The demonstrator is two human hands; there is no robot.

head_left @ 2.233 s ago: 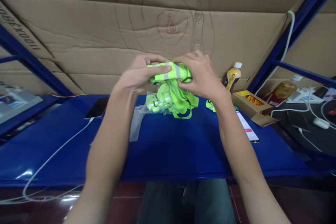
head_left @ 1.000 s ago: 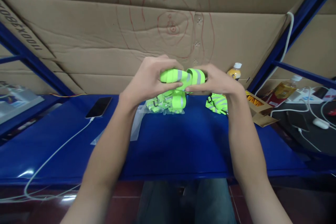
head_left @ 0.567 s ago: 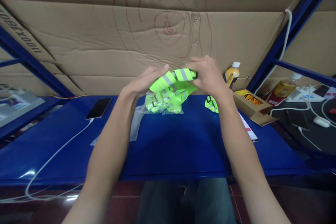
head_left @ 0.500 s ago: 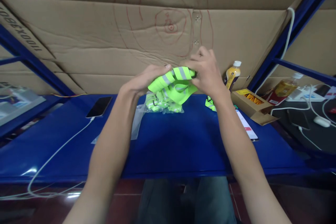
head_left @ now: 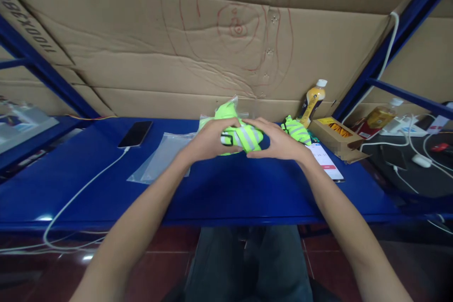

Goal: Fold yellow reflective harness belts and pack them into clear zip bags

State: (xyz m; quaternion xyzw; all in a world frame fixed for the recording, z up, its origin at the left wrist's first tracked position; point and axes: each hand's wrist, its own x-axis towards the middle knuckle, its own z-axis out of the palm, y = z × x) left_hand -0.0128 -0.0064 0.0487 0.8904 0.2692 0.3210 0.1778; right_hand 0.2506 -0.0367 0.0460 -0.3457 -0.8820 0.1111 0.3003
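A rolled bundle of neon-yellow reflective straps (head_left: 247, 138) with grey bands and a black buckle is held low over the blue table. My left hand (head_left: 208, 141) is closed around its left side, its thumb along the top. On the other side my right hand (head_left: 278, 140) grips the bundle between thumb and fingers. Right behind it is more neon-yellow material in a clear bag (head_left: 226, 109), partly hidden by my left hand and the bundle. A second strap bundle (head_left: 297, 130) lies to the right, beyond my right hand.
Flat clear zip bags (head_left: 159, 158) and a phone on a white cable (head_left: 135, 134) lie at left. A lit phone (head_left: 327, 163), an open cardboard box (head_left: 341, 139) and a drink bottle (head_left: 312, 101) stand or lie at right. A cardboard wall (head_left: 141, 71) closes the back.
The looser, partly unfolded straps are now a compact roll, brought lower towards the table. Both hands have come down, and the right hand has turned to clasp the roll's side. The view has shifted slightly.
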